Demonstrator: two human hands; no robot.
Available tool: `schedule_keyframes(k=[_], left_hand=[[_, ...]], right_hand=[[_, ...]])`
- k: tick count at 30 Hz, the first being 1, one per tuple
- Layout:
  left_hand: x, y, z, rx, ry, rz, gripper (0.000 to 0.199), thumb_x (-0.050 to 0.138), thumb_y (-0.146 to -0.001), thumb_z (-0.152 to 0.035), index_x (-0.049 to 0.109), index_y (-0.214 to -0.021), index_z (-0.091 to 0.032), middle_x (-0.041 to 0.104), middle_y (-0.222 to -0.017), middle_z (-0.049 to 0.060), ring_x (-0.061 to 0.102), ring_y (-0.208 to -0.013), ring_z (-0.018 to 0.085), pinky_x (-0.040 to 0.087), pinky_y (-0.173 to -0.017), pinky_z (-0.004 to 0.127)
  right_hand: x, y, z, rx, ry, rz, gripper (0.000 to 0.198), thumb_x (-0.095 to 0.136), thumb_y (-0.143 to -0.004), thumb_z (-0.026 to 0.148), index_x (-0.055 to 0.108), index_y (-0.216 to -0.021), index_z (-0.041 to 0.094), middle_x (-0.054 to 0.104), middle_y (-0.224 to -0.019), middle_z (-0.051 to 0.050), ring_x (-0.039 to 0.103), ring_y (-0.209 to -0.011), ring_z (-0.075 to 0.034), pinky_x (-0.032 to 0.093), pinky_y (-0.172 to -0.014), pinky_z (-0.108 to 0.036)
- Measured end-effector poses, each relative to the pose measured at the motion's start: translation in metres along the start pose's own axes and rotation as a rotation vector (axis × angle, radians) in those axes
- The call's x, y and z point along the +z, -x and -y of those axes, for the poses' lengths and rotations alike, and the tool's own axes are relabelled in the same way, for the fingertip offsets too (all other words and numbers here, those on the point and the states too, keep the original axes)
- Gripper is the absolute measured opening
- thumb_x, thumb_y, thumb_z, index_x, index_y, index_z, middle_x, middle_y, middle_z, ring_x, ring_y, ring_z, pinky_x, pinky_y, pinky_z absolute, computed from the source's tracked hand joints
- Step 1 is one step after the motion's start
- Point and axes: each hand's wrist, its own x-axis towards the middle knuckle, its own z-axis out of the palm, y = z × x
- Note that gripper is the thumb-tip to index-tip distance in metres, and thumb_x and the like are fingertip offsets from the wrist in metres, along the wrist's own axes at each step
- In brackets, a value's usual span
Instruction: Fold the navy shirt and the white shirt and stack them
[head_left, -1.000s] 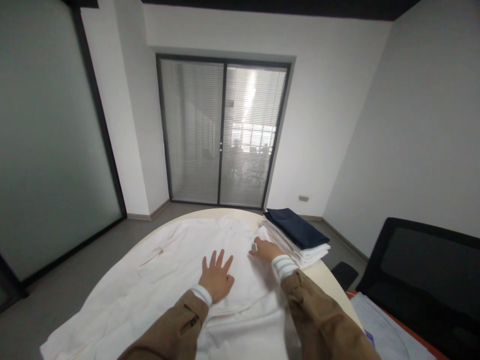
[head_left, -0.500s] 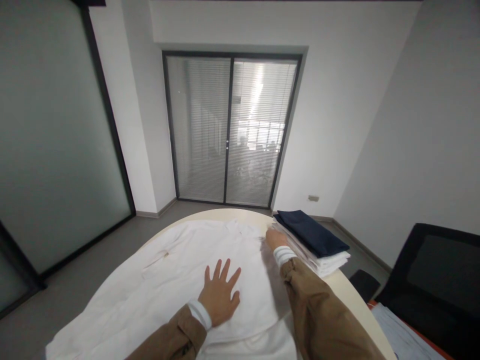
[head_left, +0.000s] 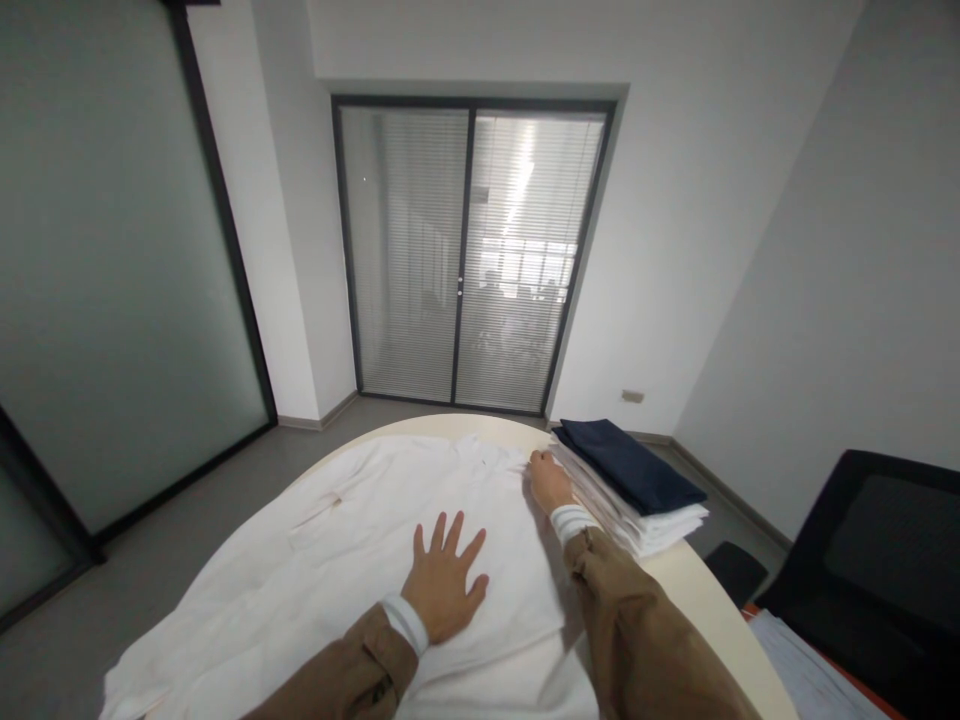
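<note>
A white garment (head_left: 300,560) lies spread over a round table, with small wrinkles and a little brownish mark on its left part. My left hand (head_left: 444,590) rests flat on its middle, fingers spread, pressing the cloth. At the garment's far right edge, my right hand (head_left: 551,482) is closed with its fingers pinched on the cloth. Just right of that hand sits a stack of folded white clothes (head_left: 660,530), topped by a folded navy garment (head_left: 630,465). The cloth under my right fingers is mostly hidden.
The pale table's rim (head_left: 442,422) curves along the far side. A black mesh chair (head_left: 877,560) stands at the right, with white papers or cloth (head_left: 810,670) beside it over something orange. Beyond are a glass door with blinds (head_left: 465,260) and a frosted panel (head_left: 112,260).
My right hand has turned slightly at the garment's edge, its fingers showing more now. The left hand stays flat in nearly the same place. The view has shifted a little.
</note>
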Motion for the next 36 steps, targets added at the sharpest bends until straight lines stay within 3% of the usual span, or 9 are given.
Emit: schedule_keyframes(k=[2, 5, 8, 10, 17, 27, 36], left_hand=[[0.001, -0.001, 0.000, 0.001, -0.006, -0.007, 0.063, 0.028, -0.093, -0.061, 0.021, -0.151, -0.039, 0.012, -0.161, 0.005, 0.003, -0.146, 0.037, 0.004, -0.111, 0.068], [0.003, -0.003, 0.001, 0.002, -0.011, -0.029, 0.063, 0.028, -0.092, -0.062, 0.023, -0.150, -0.040, 0.013, -0.161, 0.004, 0.003, -0.147, 0.036, 0.004, -0.111, 0.068], [0.005, -0.006, 0.003, -0.001, -0.008, -0.041, 0.062, 0.027, -0.092, -0.064, 0.023, -0.149, -0.042, 0.013, -0.161, 0.004, 0.003, -0.147, 0.036, 0.004, -0.110, 0.068], [0.006, -0.010, 0.004, -0.011, -0.009, -0.033, 0.062, 0.026, -0.091, -0.065, 0.023, -0.149, -0.042, 0.013, -0.161, 0.004, 0.004, -0.147, 0.035, 0.004, -0.110, 0.068], [0.008, -0.030, 0.006, -0.084, -0.047, -0.027, 0.064, 0.025, -0.091, -0.065, 0.023, -0.150, -0.041, 0.014, -0.161, 0.004, 0.005, -0.147, 0.036, 0.007, -0.110, 0.068], [0.011, -0.063, 0.010, -0.241, -0.073, -0.040, 0.063, 0.026, -0.091, -0.061, 0.024, -0.150, -0.037, 0.013, -0.161, 0.007, 0.007, -0.146, 0.039, 0.006, -0.107, 0.070], [0.008, -0.077, 0.010, -0.292, -0.119, -0.026, 0.059, 0.022, -0.095, -0.056, 0.023, -0.151, -0.036, 0.015, -0.160, 0.008, 0.010, -0.145, 0.039, 0.010, -0.106, 0.071]], right_hand=[[0.010, 0.000, 0.001, -0.060, -0.019, 0.059, 0.052, 0.036, -0.096, 0.032, 0.036, -0.143, 0.008, 0.040, -0.144, -0.025, 0.048, -0.127, -0.028, 0.037, -0.101, -0.038], [0.026, -0.001, -0.002, -0.098, -0.039, 0.154, 0.078, 0.031, -0.094, 0.056, 0.017, -0.152, 0.005, 0.021, -0.156, -0.021, 0.024, -0.142, -0.033, 0.022, -0.113, -0.044], [0.035, 0.002, -0.010, -0.118, -0.053, 0.206, 0.083, 0.018, -0.094, 0.062, 0.001, -0.154, 0.006, 0.001, -0.161, -0.013, 0.003, -0.147, -0.032, 0.008, -0.117, -0.046], [0.035, 0.005, -0.016, -0.168, -0.048, 0.193, 0.083, 0.016, -0.093, 0.061, 0.001, -0.154, 0.007, -0.002, -0.161, -0.011, -0.003, -0.147, -0.030, 0.003, -0.117, -0.045], [0.019, 0.024, -0.026, -0.230, -0.009, 0.284, 0.086, 0.025, -0.092, 0.060, 0.012, -0.151, -0.002, 0.007, -0.158, -0.022, 0.003, -0.147, -0.034, 0.010, -0.116, -0.043], [-0.001, 0.073, -0.022, -0.251, -0.105, 0.404, 0.088, 0.030, -0.090, 0.064, 0.011, -0.153, 0.007, 0.002, -0.160, -0.018, -0.004, -0.147, -0.034, 0.007, -0.116, -0.052], [0.021, 0.095, -0.018, -0.231, -0.186, 0.300, 0.089, 0.014, -0.091, 0.069, 0.004, -0.154, 0.006, -0.005, -0.159, -0.017, -0.008, -0.146, -0.032, 0.000, -0.117, -0.051]])
